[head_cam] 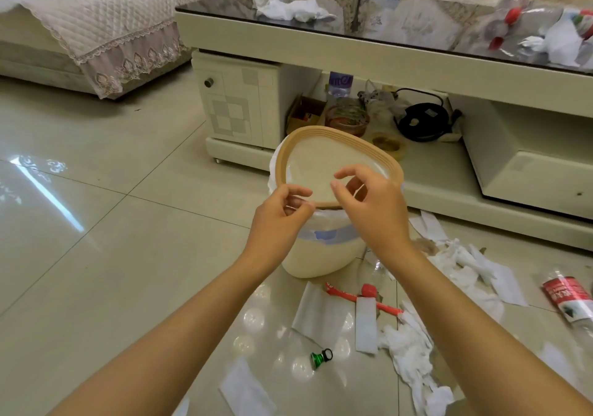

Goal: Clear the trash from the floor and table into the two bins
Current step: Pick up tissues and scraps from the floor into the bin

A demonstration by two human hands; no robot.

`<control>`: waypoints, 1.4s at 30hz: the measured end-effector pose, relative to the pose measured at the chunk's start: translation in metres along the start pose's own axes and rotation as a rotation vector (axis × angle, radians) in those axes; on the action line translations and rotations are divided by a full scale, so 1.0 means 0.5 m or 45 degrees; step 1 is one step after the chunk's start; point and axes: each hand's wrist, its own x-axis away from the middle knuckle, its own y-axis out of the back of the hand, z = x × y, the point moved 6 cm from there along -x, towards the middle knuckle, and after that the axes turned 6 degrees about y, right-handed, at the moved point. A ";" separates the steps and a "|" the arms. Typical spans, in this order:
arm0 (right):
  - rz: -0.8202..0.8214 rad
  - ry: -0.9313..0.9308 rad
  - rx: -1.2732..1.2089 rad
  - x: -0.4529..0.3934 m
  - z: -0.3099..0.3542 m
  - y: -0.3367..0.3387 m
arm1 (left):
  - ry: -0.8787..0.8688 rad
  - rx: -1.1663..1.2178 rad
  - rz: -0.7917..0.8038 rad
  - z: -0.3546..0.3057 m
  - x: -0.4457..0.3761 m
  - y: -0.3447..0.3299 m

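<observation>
Our left hand [278, 213] hovers at the near rim of the cream bin [321, 252], fingers curled, pinching the white liner edge as far as we can tell. Our right hand [369, 204] hangs over the tan rim ring [369, 149], fingers loosely curled, holding nothing. Tissues [410, 351] and a red-labelled bottle [568, 297] litter the floor [96, 271] at right.

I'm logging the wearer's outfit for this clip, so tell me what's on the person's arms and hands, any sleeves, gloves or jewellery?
Nothing is worn that shows. Both forearms are bare from the bottom edge of the picture up to the wrists, with no sleeve in view. The left hand and the right hand have no gloves, and no rings, watch or bracelet can be seen. The fingernails look short and unpainted.
</observation>
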 end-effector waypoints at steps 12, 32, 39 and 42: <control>0.282 -0.011 0.175 0.210 -0.097 -0.004 | -0.017 -0.430 0.337 0.146 0.061 -0.107; 0.704 -0.554 0.333 0.462 -0.346 0.011 | -0.165 -1.469 0.934 0.454 0.095 -0.258; 0.831 -0.623 0.374 0.494 -0.369 0.003 | -0.242 -0.965 0.859 0.422 0.115 -0.294; 0.804 -0.632 0.368 0.493 -0.380 0.000 | -0.300 -0.728 0.753 0.367 0.084 -0.331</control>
